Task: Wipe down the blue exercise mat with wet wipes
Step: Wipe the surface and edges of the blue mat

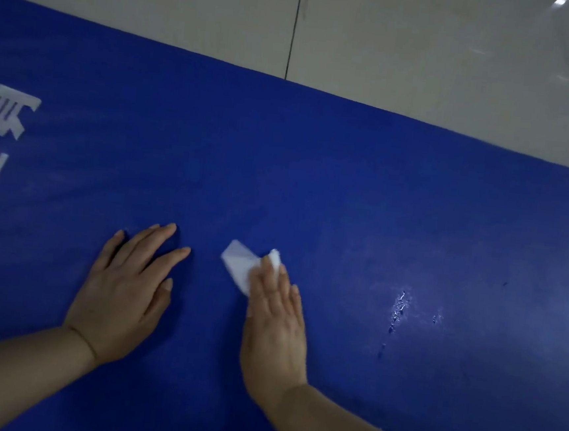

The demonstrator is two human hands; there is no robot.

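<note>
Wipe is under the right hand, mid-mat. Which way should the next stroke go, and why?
Probably slide the right hand, fingers flat on the wet wipe, rightward toward the cracked, scuffed patch on the blue mat. That area looks marked, and the left hand rests flat on the mat to brace.

The blue mat [313, 183] looks matt, with cracked spots. The wet wipe [241, 263] is soft white cloth. The floor [427, 56] tiles are glossy.

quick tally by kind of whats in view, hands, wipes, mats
hands: 2, left hand flat on the mat, right hand pressing the wipe
wet wipes: 1, white wipe
mats: 1, blue exercise mat
total: 4
</note>
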